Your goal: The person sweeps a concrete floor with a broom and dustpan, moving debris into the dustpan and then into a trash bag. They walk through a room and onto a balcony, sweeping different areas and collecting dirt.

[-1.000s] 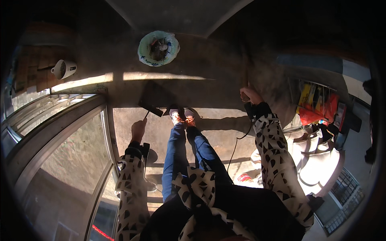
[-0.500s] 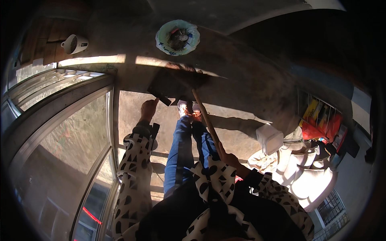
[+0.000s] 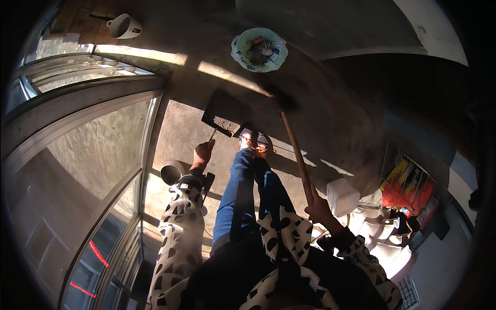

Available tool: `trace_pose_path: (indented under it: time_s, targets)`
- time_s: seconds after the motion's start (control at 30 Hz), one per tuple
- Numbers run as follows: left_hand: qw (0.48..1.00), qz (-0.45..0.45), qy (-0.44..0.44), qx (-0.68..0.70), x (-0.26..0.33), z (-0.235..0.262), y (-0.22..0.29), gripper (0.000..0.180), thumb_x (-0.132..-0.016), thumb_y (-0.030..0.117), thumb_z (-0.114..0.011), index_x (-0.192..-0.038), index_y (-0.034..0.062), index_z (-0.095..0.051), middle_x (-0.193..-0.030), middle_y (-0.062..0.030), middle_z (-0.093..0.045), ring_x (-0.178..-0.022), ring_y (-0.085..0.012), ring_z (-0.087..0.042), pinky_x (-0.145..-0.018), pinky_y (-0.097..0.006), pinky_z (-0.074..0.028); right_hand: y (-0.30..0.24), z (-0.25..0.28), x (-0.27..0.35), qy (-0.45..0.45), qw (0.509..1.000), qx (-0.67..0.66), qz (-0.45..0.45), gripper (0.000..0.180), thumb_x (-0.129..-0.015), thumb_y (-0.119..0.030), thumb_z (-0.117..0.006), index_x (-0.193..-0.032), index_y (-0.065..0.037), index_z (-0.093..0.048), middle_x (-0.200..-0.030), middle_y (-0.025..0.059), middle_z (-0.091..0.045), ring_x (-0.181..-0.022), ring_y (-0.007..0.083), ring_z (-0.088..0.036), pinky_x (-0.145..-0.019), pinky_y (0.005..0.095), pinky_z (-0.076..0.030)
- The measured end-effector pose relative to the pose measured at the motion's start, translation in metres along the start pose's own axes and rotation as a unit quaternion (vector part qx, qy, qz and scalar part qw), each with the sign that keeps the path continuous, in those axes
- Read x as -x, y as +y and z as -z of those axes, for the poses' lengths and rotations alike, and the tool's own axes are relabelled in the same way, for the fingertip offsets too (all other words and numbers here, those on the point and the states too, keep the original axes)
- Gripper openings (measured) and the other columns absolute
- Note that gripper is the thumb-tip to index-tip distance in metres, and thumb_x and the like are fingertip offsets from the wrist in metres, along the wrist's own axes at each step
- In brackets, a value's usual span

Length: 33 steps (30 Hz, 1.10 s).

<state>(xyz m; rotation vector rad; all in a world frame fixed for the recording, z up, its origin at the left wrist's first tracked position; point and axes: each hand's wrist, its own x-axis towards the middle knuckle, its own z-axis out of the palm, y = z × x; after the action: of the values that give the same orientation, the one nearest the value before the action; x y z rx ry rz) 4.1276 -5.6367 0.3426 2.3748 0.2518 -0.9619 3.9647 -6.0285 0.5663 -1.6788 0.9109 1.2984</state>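
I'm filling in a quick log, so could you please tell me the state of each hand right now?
Left hand: closed, holding the dark dustpan.
Right hand: closed, holding the wooden-handled broom.

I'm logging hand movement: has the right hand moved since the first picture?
Yes. Judged against the lined bin, the right hand, gripping the wooden handle, has drawn back toward the person's body, farther from the bin.
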Motion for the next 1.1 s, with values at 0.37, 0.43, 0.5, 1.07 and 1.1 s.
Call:
trace_pose_path:
  time_s: [0.37, 0.43, 0.5, 1.07, 1.1]
  targets:
    - [0.999, -0.002, 0.034, -0.005, 0.027, -0.015, -0.037, 0.051, -0.088, 0.047, -0.045, -0.08, -0.0003, -0.063, -0.071, -0.0265, -0.057, -0.074, -0.0416, -0.057, -0.066, -0.045, -0.044, -0.044, 0.062, -0.007, -0.123, 0.987, 0.087, 0.05, 0.089, -0.065, -0.002, -0.058, -0.142, -0.019, -0.019, -0.076, 0.0166, -0.061, -0.052, 0.0199, -0.061, -0.049, 0.0311, -0.051]
    - [0.998, 0.05, 0.021, 0.039, 0.035, -0.017, -0.045, 0.053, -0.089, 0.048, -0.044, -0.084, -0.001, -0.063, -0.073, -0.028, -0.057, -0.077, -0.0427, -0.057, -0.068, -0.044, -0.044, -0.07, 0.061, -0.028, -0.092, 0.982, 0.114, 0.118, 0.087, -0.065, -0.002, -0.058, -0.142, -0.019, -0.021, -0.074, 0.0163, -0.061, -0.052, 0.0197, -0.06, -0.047, 0.0316, -0.05]
    - [0.998, 0.027, 0.036, 0.04, 0.039, -0.02, -0.051, 0.053, -0.089, 0.048, -0.043, -0.084, -0.0007, -0.064, -0.073, -0.0279, -0.057, -0.078, -0.0427, -0.056, -0.068, -0.044, -0.044, -0.101, 0.055, -0.06, -0.074, 0.982, 0.105, 0.138, 0.086, -0.066, -0.003, -0.057, -0.142, -0.018, -0.02, -0.072, 0.0165, -0.06, -0.05, 0.0195, -0.06, -0.045, 0.033, -0.048]
    - [0.98, 0.093, 0.017, 0.173, 0.006, -0.021, -0.068, 0.059, -0.087, 0.053, -0.044, -0.082, -0.0035, -0.061, -0.068, -0.0267, -0.056, -0.073, -0.0409, -0.057, -0.067, -0.042, -0.042, -0.039, 0.033, -0.037, -0.168, 0.981, 0.03, 0.097, 0.089, -0.065, 0.0, -0.054, -0.143, -0.026, -0.018, -0.068, 0.01, -0.058, -0.05, 0.0173, -0.057, -0.046, 0.0293, -0.048]
    - [0.979, 0.105, -0.012, 0.172, 0.009, -0.018, -0.065, 0.06, -0.087, 0.053, -0.045, -0.078, -0.005, -0.059, -0.064, -0.0249, -0.055, -0.066, -0.0383, -0.057, -0.062, -0.041, -0.043, -0.03, 0.042, -0.019, -0.145, 0.979, 0.087, 0.114, 0.089, -0.066, 0.0, -0.055, -0.143, -0.026, -0.018, -0.068, 0.0111, -0.058, -0.05, 0.0176, -0.057, -0.047, 0.0295, -0.049]
